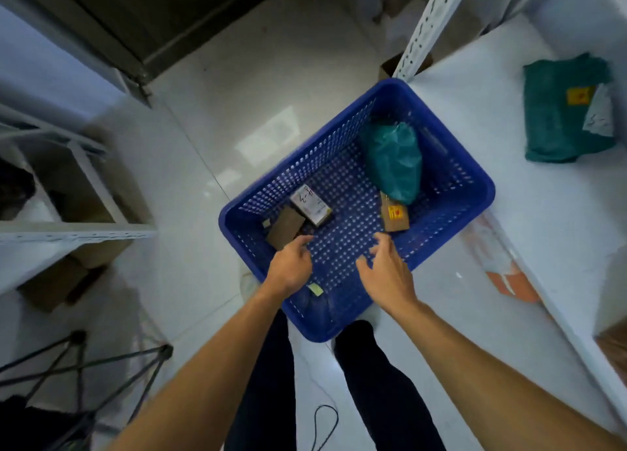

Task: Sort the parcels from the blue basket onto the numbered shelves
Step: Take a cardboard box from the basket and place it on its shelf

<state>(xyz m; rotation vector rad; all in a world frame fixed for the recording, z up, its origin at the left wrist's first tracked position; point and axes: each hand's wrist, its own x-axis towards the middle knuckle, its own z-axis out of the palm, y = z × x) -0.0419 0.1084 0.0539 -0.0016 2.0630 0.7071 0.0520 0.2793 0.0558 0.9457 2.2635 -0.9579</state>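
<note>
The blue basket (458,179) holds four parcels: green poly bag (393,162) at 1 o'clock, yellow-stickered brown box (393,218) at 4 o'clock, white-labelled box (310,204) at 9 o'clock, plain brown box (285,228) at 8 o'clock. The left hand (291,267), loosely curled and empty, is at the plain box. The right hand (390,270) hovers at 6 o'clock, fingers spread, empty.

Blue basket (451,179): perforated plastic, slight sheen. Teal parcel (393,160): crinkled glossy plastic film. Brown box (285,227): matt cardboard. Floor (237,77): glossy, probably tile. Shelf upright (424,26): painted metal.
</note>
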